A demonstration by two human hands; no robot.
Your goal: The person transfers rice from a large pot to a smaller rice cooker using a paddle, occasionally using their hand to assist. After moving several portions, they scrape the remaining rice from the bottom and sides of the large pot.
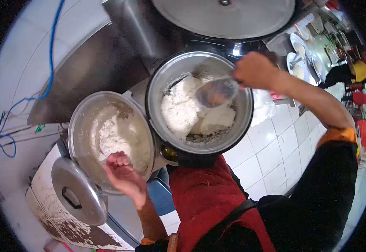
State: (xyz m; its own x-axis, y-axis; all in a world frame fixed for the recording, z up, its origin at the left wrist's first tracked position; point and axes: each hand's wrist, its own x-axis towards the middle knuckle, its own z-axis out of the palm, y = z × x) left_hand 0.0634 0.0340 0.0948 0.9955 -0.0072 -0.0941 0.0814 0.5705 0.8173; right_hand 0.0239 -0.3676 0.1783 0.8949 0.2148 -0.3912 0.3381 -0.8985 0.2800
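Note:
My right hand (pixel 256 72) is closed on a see-through plastic scoop (pixel 217 93), which is tilted over the rice cooker (pixel 199 145). White cooked rice (pixel 181 107) lies in the cooker's pot, heaped on the left and in a chunk on the right, with part of the bottom showing between. My left hand (pixel 126 174) is palm up over the near edge of a large metal pot (pixel 80 126), fingers loosely bent and nothing visible in them. A smaller mound of rice (pixel 113 136) sits in that pot.
The cooker's raised lid (pixel 225 14) stands behind it. A round metal pot lid (pixel 78 191) leans beside the left pot. A blue cable (pixel 50 63) hangs at the left wall. White plates (pixel 299 63) sit on a counter at the right; people (pixel 355 73) are farther off.

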